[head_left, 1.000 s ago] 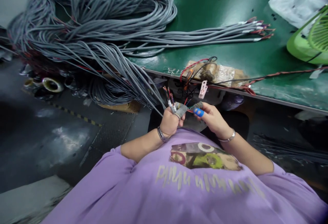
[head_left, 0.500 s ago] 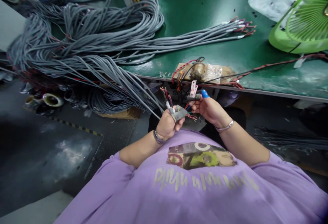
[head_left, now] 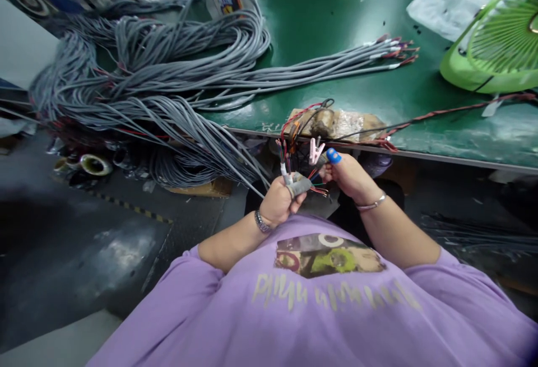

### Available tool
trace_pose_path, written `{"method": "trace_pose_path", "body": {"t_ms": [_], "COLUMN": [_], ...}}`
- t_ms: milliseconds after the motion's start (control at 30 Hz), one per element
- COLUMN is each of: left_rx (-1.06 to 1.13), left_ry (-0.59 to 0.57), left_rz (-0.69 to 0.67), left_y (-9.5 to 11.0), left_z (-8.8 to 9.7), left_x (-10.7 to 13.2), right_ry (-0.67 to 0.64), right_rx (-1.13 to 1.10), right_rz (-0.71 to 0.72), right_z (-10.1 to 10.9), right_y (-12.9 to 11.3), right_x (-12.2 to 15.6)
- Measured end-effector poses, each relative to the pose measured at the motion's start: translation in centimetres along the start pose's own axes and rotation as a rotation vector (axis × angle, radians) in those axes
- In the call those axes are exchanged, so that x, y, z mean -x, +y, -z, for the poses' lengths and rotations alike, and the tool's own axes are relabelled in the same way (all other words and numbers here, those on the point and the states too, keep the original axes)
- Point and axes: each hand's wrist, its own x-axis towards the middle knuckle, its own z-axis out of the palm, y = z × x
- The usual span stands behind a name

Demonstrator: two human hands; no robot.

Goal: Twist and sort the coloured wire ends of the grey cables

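Off the green table's [head_left: 357, 8] near edge, the left hand [head_left: 278, 201] grips the cable ends [head_left: 286, 175]; the right hand [head_left: 345, 176] curls beside thin wires [head_left: 313, 174], pinching or not I can't tell. Firm left hold should prevent slipping.

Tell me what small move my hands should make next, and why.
I'd probably have the right hand single out one of the loose thin wires: several stick out past the left hand, splayed and close to the right fingers, while that left hand grips the cable ends.
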Motion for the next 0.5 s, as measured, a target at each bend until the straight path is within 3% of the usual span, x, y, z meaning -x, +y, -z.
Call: {"method": "trace_pose_path", "body": {"t_ms": [100,167,500], "left_rx": [-0.104,-0.152,-0.245], "left_ry": [0.007,0.002,-0.057], "left_rz": [-0.003,-0.014,-0.009], "left_y": [-0.4,-0.7,-0.7], "left_z": [0.2,0.2,0.0], "left_x": [0.1,0.3,0.7], "right_ry": [-0.284,-0.357,-0.342], "right_rx": [0.134,0.176,0.181], "right_rz": [-0.096,-0.103,-0.087], "right_z": [1.2,1.5,-0.1], "right_y": [-1.6,-2.4,-2.2], "right_x": [0.8,1.0,0.8]}}
